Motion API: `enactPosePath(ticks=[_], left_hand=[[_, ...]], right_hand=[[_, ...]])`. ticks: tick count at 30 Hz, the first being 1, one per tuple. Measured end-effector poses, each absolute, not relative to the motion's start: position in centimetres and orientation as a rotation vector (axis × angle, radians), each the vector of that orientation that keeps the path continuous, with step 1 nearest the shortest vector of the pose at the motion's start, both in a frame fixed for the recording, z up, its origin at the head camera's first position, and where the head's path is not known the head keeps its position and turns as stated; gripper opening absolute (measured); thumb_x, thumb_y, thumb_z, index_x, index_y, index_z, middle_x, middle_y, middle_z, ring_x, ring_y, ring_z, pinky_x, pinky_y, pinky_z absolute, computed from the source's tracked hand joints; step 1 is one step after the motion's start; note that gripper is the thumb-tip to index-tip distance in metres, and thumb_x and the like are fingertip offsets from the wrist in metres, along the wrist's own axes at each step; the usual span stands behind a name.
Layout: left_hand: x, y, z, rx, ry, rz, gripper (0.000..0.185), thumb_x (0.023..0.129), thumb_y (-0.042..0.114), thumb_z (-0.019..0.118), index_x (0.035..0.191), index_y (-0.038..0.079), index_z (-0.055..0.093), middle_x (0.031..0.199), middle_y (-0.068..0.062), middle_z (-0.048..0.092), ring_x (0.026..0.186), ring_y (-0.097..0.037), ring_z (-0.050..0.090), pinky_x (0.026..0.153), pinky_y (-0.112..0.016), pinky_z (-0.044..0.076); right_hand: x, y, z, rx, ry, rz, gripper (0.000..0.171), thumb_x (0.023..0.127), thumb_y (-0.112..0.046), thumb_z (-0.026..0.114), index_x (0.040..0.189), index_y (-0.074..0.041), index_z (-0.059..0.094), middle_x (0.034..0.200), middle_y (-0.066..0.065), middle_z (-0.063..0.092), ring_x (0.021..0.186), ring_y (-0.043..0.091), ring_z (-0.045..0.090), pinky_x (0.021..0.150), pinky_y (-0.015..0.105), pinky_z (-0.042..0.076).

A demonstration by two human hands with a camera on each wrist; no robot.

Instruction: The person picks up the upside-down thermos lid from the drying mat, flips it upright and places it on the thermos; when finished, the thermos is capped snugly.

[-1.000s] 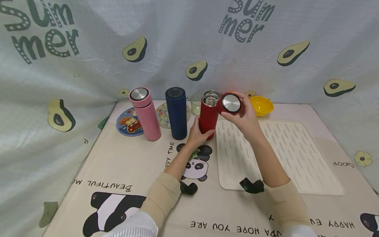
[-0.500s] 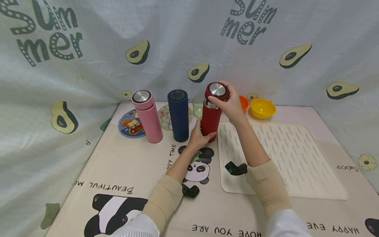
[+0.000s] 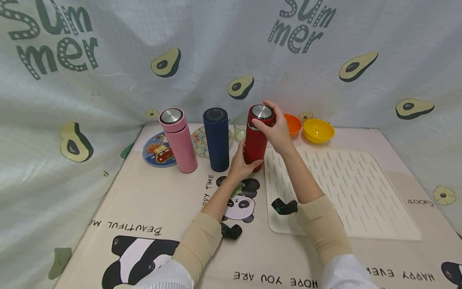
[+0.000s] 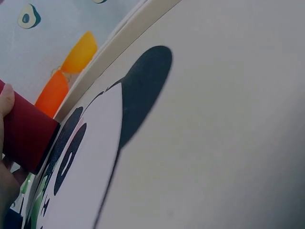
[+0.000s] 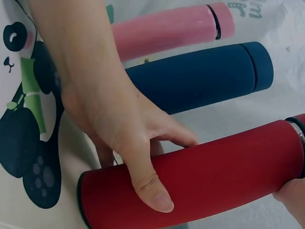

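Observation:
A red thermos (image 3: 255, 146) stands upright on the table, and my left hand (image 3: 241, 165) grips its lower body with the thumb across the front. On its mouth sits the red lid (image 3: 261, 113) with a shiny steel top, which my right hand (image 3: 278, 128) holds from the right side. In the right wrist view a narrow silver band shows between the lid and the thermos body (image 5: 200, 176). To the left stand a navy blue thermos (image 3: 216, 140) and a pink thermos (image 3: 180, 144), both capped. The left wrist view catches only the base of the red thermos (image 4: 28, 131).
Behind the bottles are a clear glass (image 3: 240, 129) and two round patterned coasters, one blue (image 3: 153, 150). An orange bowl (image 3: 293, 125) and a yellow bowl (image 3: 319, 131) stand at the back right. A cream ridged mat (image 3: 361, 192) covers the table's right side.
My right hand has brought the lid from beside the thermos over onto its mouth, then lowered it. My left hand keeps its grip on the body.

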State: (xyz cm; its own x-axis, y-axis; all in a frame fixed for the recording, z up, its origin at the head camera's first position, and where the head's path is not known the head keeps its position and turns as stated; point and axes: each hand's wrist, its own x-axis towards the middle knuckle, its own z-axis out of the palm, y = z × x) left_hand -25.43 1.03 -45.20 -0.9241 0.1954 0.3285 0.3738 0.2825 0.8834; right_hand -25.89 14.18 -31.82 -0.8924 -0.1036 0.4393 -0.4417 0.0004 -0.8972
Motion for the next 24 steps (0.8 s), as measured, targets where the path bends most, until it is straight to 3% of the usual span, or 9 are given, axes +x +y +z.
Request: enactPosePath(ticks=[5,11,18,24], left_hand=[[-25.5,0.9,-45.1,-0.517,-2.386,-1.733,0.085,0.078,0.023,0.073,0.143,0.021,0.018,0.133,-0.006,0.044,0.118,-0.019,0.046,0.097,-0.035,0.039],[-25.4,0.9,-45.1,-0.53,-2.379,-1.754,0.085,0.078,0.019,0.073,0.143,0.02,0.018,0.133,-0.005,0.044,0.118,-0.019,0.045,0.098,-0.035,0.039],[-25.2,1.0,-45.1,-0.496,-2.402,-1.746,0.086,0.078,0.021,0.074,0.143,0.02,0.018,0.132,-0.005,0.045,0.117,-0.018,0.046,0.098,-0.034,0.039],[-25.2,1.0,-44.9,-0.533,-2.379,-1.731,0.086,0.078,0.023,0.074,0.143,0.019,0.018,0.133,-0.005,0.044,0.118,-0.018,0.045,0.097,-0.035,0.039]], right_hand=[[-26.1,13.9,-31.8,0.545,-2.053,1.969,0.06,0.08,-0.006,0.068,0.133,-0.005,0.039,0.125,0.014,0.047,0.107,0.026,0.049,0.089,0.036,0.046],[-26.2,13.3,-31.6,0.427,-2.153,1.901,0.068,0.078,-0.02,0.073,0.134,-0.01,0.036,0.126,0.009,0.046,0.108,0.022,0.048,0.087,0.036,0.047],[-25.7,13.5,-31.3,0.498,-2.09,2.024,0.061,0.085,-0.007,0.06,0.139,-0.006,0.03,0.129,0.017,0.042,0.109,0.027,0.046,0.094,0.038,0.042],[-25.7,12.8,-30.6,0.343,-2.156,1.902,0.063,0.077,-0.021,0.073,0.126,-0.009,0.037,0.123,0.011,0.043,0.105,0.024,0.048,0.087,0.037,0.046]])
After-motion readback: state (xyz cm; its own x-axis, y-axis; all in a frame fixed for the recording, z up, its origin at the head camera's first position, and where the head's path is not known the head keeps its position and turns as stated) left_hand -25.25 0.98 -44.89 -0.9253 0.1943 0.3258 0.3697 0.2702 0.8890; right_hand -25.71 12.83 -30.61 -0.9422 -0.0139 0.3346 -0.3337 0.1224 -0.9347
